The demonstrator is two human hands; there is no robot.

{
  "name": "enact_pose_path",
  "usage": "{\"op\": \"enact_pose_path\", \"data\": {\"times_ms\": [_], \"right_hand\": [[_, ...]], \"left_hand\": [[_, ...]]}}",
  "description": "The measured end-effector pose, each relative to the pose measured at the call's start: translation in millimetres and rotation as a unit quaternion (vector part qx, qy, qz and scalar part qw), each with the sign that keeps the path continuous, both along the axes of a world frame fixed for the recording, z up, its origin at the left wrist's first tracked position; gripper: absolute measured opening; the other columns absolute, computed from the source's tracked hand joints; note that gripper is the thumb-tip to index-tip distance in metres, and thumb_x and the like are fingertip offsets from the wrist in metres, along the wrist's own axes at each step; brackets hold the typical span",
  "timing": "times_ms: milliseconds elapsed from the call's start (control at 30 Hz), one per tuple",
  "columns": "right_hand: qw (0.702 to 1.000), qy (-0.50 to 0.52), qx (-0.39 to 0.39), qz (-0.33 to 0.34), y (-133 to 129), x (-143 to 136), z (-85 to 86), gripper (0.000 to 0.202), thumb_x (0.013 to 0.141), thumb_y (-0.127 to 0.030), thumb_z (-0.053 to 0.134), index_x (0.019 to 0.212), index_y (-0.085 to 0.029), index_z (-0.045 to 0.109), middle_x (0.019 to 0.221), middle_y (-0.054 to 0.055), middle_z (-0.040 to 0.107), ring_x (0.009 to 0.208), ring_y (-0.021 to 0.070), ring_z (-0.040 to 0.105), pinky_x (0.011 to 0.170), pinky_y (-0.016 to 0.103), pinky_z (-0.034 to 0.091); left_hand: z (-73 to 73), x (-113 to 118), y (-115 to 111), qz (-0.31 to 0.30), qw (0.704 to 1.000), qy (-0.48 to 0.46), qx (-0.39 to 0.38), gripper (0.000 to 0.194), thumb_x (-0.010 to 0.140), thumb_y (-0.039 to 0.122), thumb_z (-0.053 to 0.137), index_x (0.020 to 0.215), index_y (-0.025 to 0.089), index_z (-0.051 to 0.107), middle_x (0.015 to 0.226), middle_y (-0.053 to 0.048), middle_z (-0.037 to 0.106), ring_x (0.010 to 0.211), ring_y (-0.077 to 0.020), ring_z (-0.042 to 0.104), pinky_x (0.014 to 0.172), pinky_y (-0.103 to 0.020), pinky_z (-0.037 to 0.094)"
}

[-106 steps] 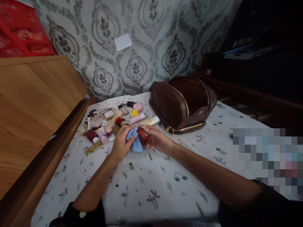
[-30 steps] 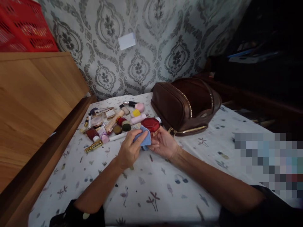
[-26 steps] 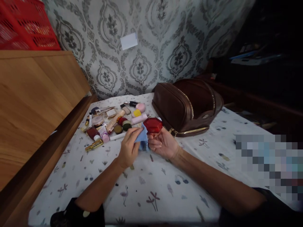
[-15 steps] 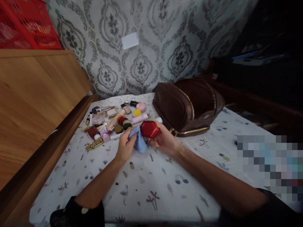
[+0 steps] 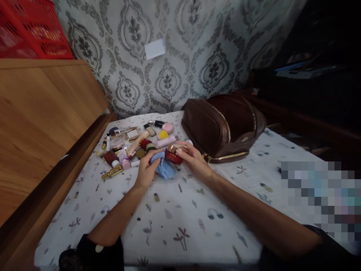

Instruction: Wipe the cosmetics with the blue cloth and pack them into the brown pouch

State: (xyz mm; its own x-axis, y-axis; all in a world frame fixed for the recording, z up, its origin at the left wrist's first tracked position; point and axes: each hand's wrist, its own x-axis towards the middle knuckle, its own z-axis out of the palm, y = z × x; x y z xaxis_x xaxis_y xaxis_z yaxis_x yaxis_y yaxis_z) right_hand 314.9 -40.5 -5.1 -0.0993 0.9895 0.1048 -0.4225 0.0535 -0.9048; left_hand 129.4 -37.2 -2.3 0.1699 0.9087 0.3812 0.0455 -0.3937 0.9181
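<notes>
My right hand (image 5: pixel 194 161) grips a red cosmetic jar (image 5: pixel 173 157) with a gold-brown lid, thumb across its side; pale lettering on it faces me. Bunched in the fingers of my left hand (image 5: pixel 146 170) is a light blue cloth (image 5: pixel 164 168), which touches the jar's left side. Both hands are raised over the middle of the table, close together. Just beyond them lies a spread of cosmetics, among them a pale pink tube (image 5: pixel 166 142), a yellow-topped item (image 5: pixel 163 134), a dark-lidded round jar (image 5: pixel 150 146) and a gold vial (image 5: pixel 112 172).
An open brown leather bag (image 5: pixel 207 126) with gold zips stands at the back right. The patterned white tablecloth (image 5: pixel 169 233) covers the table. To the left are a wooden panel (image 5: pixel 47 113) and a red plastic basket (image 5: pixel 34 32). A patterned wall closes the back.
My right hand has turned the red jar so its lettered side and gold-brown lid show, instead of its faceted red face. The blue cloth has shifted slightly left in my left hand.
</notes>
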Motion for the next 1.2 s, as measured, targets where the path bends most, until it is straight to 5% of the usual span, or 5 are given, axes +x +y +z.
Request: {"op": "enact_pose_path", "data": {"times_ms": [200, 467, 767, 1033, 1200], "right_hand": [[0.997, 0.065, -0.027, 0.028, -3, 0, 2.7, 0.059, 0.068, -0.040, 0.081, 0.117, -0.030, 0.050, 0.107, 0.002, 0.066, 0.096, 0.0212, 0.065, 0.080, 0.037, 0.054], [0.990, -0.095, 0.079, 0.072, -1, -5, -11.1, 0.079, 0.067, -0.031, 0.081, 0.134, -0.026, 0.040, 0.086, -0.004, 0.059, 0.073, 0.0128, 0.059, 0.072, 0.029, 0.051], [0.952, -0.263, 0.153, 0.011, -10, -9, -9.0, 0.096, 0.072, -0.022, 0.068, 0.153, -0.023, 0.016, 0.088, -0.001, 0.054, 0.072, 0.0138, 0.055, 0.067, 0.028, 0.048], [0.898, -0.383, 0.212, -0.043, -16, -8, -6.6, 0.102, 0.067, -0.013, 0.069, 0.154, -0.026, 0.016, 0.119, 0.009, 0.062, 0.100, 0.0243, 0.062, 0.090, 0.039, 0.050], [0.888, -0.381, 0.256, -0.030, -20, -12, -13.3, 0.095, 0.069, -0.012, 0.067, 0.153, -0.027, 0.026, 0.136, 0.013, 0.053, 0.120, 0.0314, 0.055, 0.101, 0.049, 0.046]], "left_hand": [[5.6, -1, -2, 0.032, 0.999, 0.035, 0.005, 0.024, 0.085, 0.035, 0.063, 0.095, 0.016, 0.071, 0.084, -0.002, 0.066, 0.080, -0.0176, 0.060, 0.077, -0.028, 0.048], [10.9, 3, -9, -0.070, 0.981, 0.161, 0.083, 0.041, 0.093, 0.039, 0.056, 0.130, 0.023, 0.058, 0.129, -0.009, 0.056, 0.125, -0.0233, 0.050, 0.110, -0.037, 0.036], [3.0, 0, -9, 0.041, 0.944, 0.293, 0.148, 0.036, 0.095, 0.042, 0.051, 0.120, 0.018, 0.057, 0.106, -0.009, 0.064, 0.100, -0.0236, 0.061, 0.089, -0.036, 0.048], [7.7, 5, -20, 0.084, 0.873, 0.367, 0.311, 0.036, 0.097, 0.039, 0.048, 0.125, 0.019, 0.055, 0.112, -0.012, 0.059, 0.105, -0.0254, 0.057, 0.093, -0.040, 0.048], [8.8, 8, -22, 0.028, 0.890, 0.393, 0.230, 0.036, 0.098, 0.036, 0.044, 0.129, 0.020, 0.051, 0.119, -0.012, 0.053, 0.110, -0.0268, 0.052, 0.095, -0.043, 0.047]]}}
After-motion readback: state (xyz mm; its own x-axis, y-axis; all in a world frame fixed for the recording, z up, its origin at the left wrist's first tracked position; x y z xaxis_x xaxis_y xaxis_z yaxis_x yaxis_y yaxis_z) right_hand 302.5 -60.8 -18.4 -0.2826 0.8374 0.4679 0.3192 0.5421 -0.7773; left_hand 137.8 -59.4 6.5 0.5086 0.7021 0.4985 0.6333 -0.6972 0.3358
